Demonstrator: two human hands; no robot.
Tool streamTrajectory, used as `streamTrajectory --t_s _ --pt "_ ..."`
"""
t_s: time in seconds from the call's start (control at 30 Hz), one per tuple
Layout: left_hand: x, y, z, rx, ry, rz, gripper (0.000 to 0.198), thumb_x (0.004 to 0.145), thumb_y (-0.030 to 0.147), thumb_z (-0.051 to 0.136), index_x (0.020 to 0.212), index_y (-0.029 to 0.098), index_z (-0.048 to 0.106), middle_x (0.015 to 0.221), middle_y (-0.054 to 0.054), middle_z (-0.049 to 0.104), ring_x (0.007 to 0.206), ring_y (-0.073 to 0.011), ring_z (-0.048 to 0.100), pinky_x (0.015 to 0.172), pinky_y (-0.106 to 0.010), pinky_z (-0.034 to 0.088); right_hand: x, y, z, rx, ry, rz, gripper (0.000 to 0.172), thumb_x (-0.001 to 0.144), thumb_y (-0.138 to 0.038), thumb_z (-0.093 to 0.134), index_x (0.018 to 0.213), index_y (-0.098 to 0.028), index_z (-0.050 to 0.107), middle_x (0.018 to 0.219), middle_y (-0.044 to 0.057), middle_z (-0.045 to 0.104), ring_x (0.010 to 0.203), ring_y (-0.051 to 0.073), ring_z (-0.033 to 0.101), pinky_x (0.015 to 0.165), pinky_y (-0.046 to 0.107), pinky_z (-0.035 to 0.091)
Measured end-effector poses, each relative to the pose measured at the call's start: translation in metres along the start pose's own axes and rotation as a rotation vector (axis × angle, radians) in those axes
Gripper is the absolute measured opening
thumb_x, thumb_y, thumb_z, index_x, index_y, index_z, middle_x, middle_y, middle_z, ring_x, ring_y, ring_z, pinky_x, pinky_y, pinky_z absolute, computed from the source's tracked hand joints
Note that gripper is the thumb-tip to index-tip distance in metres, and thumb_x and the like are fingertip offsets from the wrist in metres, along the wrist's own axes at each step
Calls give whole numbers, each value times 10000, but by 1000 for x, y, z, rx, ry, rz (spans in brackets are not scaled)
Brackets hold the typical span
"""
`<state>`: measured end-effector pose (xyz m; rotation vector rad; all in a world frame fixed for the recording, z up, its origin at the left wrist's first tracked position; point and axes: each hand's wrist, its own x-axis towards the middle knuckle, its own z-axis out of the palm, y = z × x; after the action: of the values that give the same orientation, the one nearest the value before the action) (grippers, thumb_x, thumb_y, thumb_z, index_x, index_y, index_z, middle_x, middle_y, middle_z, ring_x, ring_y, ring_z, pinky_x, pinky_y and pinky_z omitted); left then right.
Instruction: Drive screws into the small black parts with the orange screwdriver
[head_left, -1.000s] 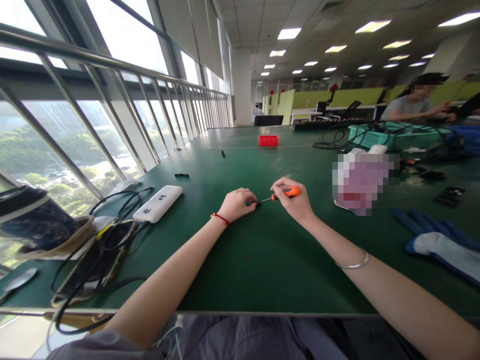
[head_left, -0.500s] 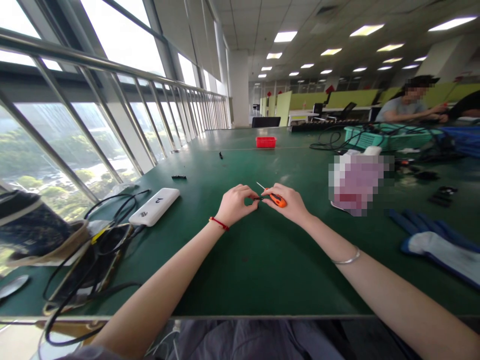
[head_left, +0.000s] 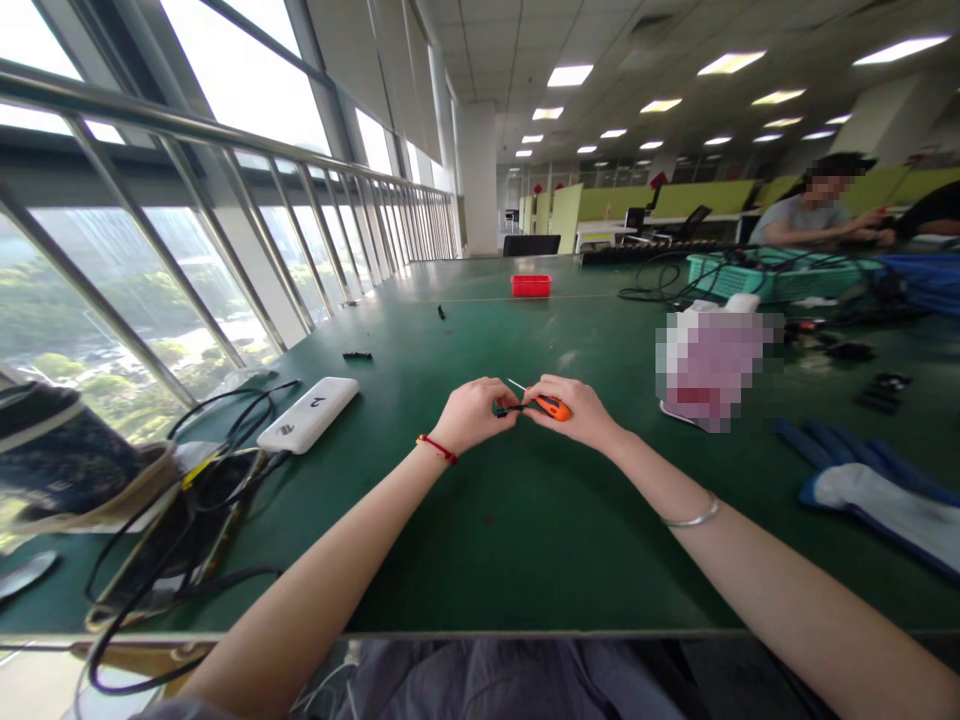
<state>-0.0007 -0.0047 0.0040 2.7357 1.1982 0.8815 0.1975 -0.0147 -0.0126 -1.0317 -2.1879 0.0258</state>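
Over the table point(head_left: 480, 560), your left hand point(head_left: 474, 415) pinches a small black part point(head_left: 511, 407); your right hand point(head_left: 579, 405) grips an orange screwdriver point(head_left: 555, 407). This apparent fingertip adjustment next needs steadiness.

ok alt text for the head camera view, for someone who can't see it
The left grip pinches a small dark part close to the right grip, which holds an orange-and-black screwdriver, above a green table.
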Motion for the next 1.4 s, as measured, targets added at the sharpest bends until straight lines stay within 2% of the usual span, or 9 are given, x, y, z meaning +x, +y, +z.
streamTrajectory --t_s 0.2,0.33,0.4,0.5,0.67,0.8,0.87,1.07,1.4 --pt "-3 0 4 -39 -72 -128 95 711 292 632 744 229 695 997 20 663 904 -168 604 820 -271 465 0 11 -9 33 209 75 117 799 -302 551 772 -217 627 790 17 642 708 140 595 639 245 416" --pt "-5 0 13 27 -149 -217 129 709 293 610 754 227 712 950 4 680 864 -186 619 781 -285 484 -3 22 -6 -34 167 118 111 777 -279 550 730 -222 632 769 10 653 691 143 600 623 247 410" --pt "-3 -6 10 48 -147 -260 155 710 293 596 772 224 720 894 -9 689 822 -183 624 749 -276 491 -5 25 -4 -60 136 131 114 772 -282 552 725 -225 638 768 6 657 687 143 602 616 249 407" --pt "-2 -29 -8 121 -106 -388 188 705 300 587 797 220 730 886 -26 697 826 -203 628 743 -287 495 -6 28 -2 -67 110 149 121 774 -287 547 729 -229 643 778 1 670 694 146 605 616 252 408" --pt "-19 -83 -53 351 -30 -778 268 705 321 572 874 194 737 919 -85 706 895 -277 630 732 -320 497 -6 28 -3 -75 82 165 115 770 -262 541 729 -231 644 790 -1 684 701 151 605 617 258 410" --pt "-36 -111 -73 368 -95 -938 282 679 372 609 862 202 741 927 -84 712 874 -271 639 705 -297 494 -6 26 -3 -71 72 164 110 766 -251 540 728 -231 641 789 -2 683 695 147 602 616 255 409" --pt "-41 -118 -79 358 -105 -943 284 672 401 619 844 214 746 898 -71 716 857 -265 640 692 -287 492 -6 25 -3 -67 67 163 110 767 -252 538 726 -230 638 786 -2 682 693 147 601 619 256 409" --pt "-50 -133 -97 345 -6 -980 329 659 410 646 889 199 751 939 -97 711 878 -289 635 678 -308 493 -6 26 -2 -72 63 165 114 768 -254 532 728 -225 635 793 -2 681 700 147 601 625 257 410" --pt "-52 -136 -89 299 -56 -943 328 706 443 623 897 209 750 913 -66 718 835 -254 644 614 -273 479 -6 24 -1 -80 61 151 109 764 -246 532 717 -230 629 781 -3 682 689 148 600 615 257 410"
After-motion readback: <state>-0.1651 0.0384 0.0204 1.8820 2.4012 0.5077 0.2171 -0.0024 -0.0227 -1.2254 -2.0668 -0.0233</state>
